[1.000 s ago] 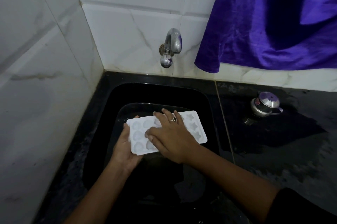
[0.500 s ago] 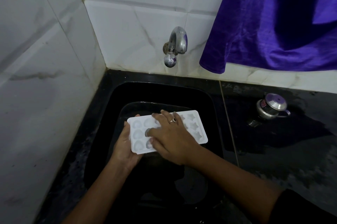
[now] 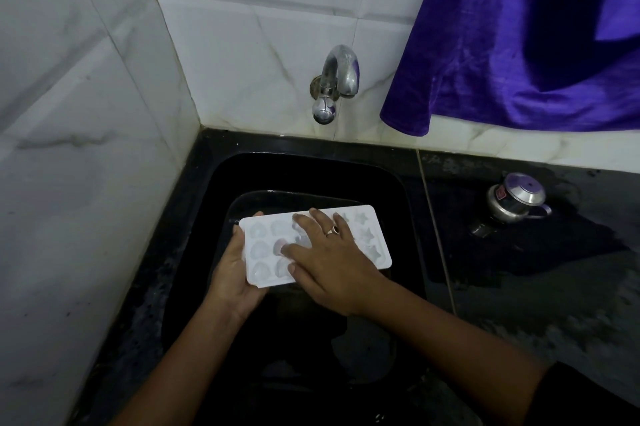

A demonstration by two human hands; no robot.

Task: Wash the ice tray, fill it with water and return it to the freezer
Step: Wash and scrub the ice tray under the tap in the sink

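Observation:
A white ice tray (image 3: 370, 245) with heart and star shaped cells is held level over the black sink (image 3: 311, 172). My left hand (image 3: 235, 273) grips its near left end from below, thumb on the rim. My right hand (image 3: 329, 259), wearing a ring, lies across the tray's top with fingers spread, fingertips pressing into the left cells. A steel tap (image 3: 337, 79) sticks out of the tiled wall above the sink; I see no water running from it.
White marble tiles close off the left side and the back. A purple cloth (image 3: 519, 44) hangs at the upper right. A small steel pot (image 3: 516, 200) lies on the wet black counter (image 3: 554, 287) right of the sink.
My right fingers have slid a little over the tray's left cells. The tray and my left hand stay about where they were; the camera has shifted slightly.

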